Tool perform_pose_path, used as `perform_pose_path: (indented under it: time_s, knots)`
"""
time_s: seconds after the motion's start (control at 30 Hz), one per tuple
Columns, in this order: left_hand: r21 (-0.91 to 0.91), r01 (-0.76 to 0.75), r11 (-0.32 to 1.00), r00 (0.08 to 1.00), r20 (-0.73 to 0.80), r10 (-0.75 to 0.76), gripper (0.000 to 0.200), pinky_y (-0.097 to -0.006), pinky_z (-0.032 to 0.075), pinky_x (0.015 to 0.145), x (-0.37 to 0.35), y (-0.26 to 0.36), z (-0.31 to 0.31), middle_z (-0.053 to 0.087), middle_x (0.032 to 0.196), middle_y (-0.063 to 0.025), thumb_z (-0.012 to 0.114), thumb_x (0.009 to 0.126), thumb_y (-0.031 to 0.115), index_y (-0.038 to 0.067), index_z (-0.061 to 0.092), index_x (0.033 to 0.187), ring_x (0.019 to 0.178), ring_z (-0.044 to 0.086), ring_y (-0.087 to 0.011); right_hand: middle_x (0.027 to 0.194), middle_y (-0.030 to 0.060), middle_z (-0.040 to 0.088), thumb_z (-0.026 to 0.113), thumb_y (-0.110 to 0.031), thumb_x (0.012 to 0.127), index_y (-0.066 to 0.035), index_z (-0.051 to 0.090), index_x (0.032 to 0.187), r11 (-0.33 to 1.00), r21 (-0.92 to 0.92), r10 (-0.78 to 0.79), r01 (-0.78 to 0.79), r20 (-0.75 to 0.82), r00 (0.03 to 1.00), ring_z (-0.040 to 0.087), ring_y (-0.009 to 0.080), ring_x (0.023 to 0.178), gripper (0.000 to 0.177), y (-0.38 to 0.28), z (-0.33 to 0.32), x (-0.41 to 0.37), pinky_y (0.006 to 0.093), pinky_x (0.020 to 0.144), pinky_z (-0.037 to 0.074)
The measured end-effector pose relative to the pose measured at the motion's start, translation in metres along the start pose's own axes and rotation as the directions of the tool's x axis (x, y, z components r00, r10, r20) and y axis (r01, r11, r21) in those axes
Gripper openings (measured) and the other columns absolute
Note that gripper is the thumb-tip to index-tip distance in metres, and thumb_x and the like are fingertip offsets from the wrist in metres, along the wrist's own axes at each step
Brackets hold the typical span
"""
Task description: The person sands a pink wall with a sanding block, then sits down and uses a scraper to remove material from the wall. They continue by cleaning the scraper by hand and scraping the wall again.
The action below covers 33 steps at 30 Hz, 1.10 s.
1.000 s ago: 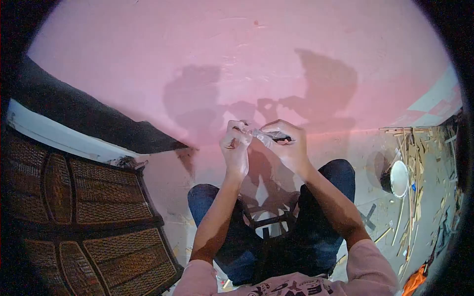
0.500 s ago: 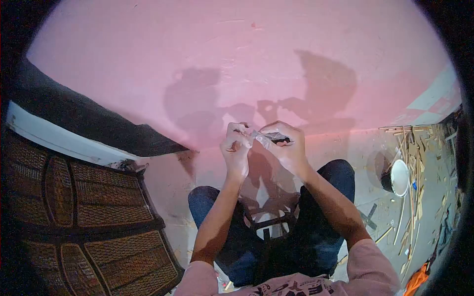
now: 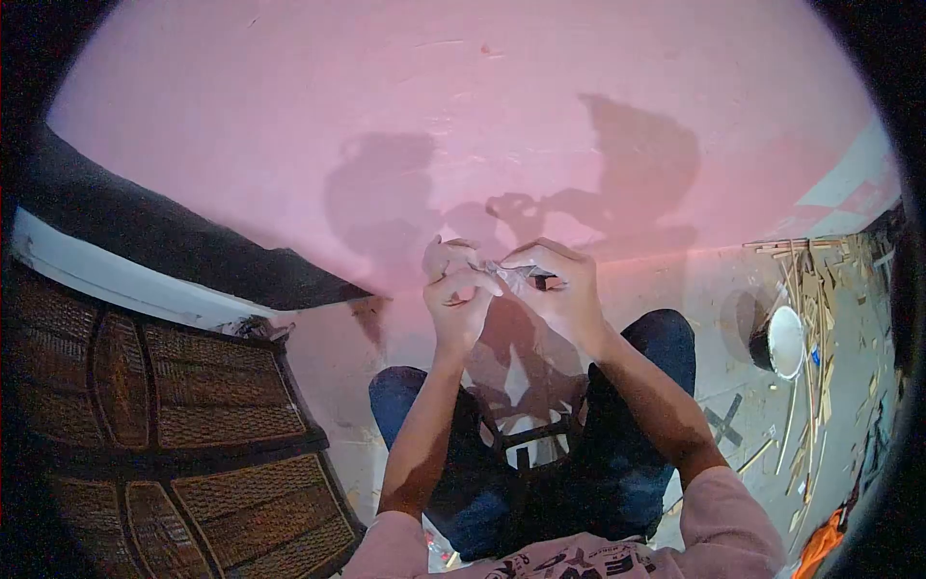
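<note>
Both hands are raised in front of the pink wall, above the knees. My right hand (image 3: 569,289) is closed round a crumpled piece of clear plastic (image 3: 514,277), and a small dark item (image 3: 547,283) shows between its fingers. Close beside it, my left hand (image 3: 460,289) has its thumb and fingers bent together at the plastic's left end. What lies between the left fingertips is too small to make out.
A brown woven panel piece (image 3: 231,396) stands at the left. On the floor at the right are a white-topped bucket (image 3: 785,343), scattered thin wooden sticks (image 3: 820,309), a dark cross-shaped item (image 3: 723,421) and orange cloth (image 3: 822,542). The pink wall (image 3: 482,116) rises in front.
My left hand has shifted slightly left and its fingers have changed their bend at the plastic. My right hand still holds the plastic in nearly the same place.
</note>
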<state>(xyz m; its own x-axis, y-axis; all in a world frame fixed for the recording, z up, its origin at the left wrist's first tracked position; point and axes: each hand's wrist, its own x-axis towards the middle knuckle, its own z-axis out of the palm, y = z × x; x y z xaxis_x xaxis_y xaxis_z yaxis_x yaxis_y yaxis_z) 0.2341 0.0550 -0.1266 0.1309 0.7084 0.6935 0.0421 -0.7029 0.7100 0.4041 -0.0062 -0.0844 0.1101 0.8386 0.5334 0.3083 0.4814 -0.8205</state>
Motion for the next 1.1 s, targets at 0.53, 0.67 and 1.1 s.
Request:
perform_pose_path:
  time_s: [0.53, 0.67, 1.1]
  knots:
    - [0.208, -0.073, 0.975, 0.997, 0.021, 0.07, 0.018, -0.0547, 0.023, 0.121, -0.003, 0.004, -0.009, 0.067, 0.09, 0.0021, 0.078, 0.066, 0.005, 0.022, 0.079, 0.071, 0.108, 0.065, -0.0218, 0.096, 0.0105, 0.076, 0.082, -0.003, 0.085, -0.002, 0.077, 0.103, 0.992, 0.029, 0.121, -0.12, -0.037, 0.992, 0.072, 0.0177, 0.084, 0.019, -0.005, -0.001, -0.002, 0.0289, 0.072, 0.055]
    - [0.233, -0.126, 0.964, 0.992, 0.009, 0.127, 0.02, -0.0537, 0.024, 0.121, 0.001, 0.008, -0.007, 0.063, 0.083, 0.001, 0.078, 0.066, 0.002, 0.021, 0.079, 0.07, 0.1, 0.064, -0.0217, 0.094, 0.0106, 0.076, 0.083, -0.001, 0.083, -0.002, 0.077, 0.103, 0.997, -0.021, 0.073, -0.074, -0.028, 0.997, 0.072, 0.0177, 0.083, 0.021, -0.008, -0.002, -0.002, 0.0286, 0.072, 0.055]
    - [0.223, -0.107, 0.969, 0.994, -0.004, 0.111, 0.022, -0.0467, 0.031, 0.114, 0.004, 0.015, -0.005, 0.054, 0.081, 0.0018, 0.078, 0.064, -0.001, 0.02, 0.08, 0.07, 0.092, 0.06, -0.0208, 0.093, 0.0093, 0.076, 0.082, 0.001, 0.077, -0.004, 0.078, 0.1, 0.995, -0.09, -0.041, 0.038, -0.035, 0.999, 0.07, 0.0196, 0.08, 0.025, -0.006, 0.0, -0.002, 0.0306, 0.069, 0.052]
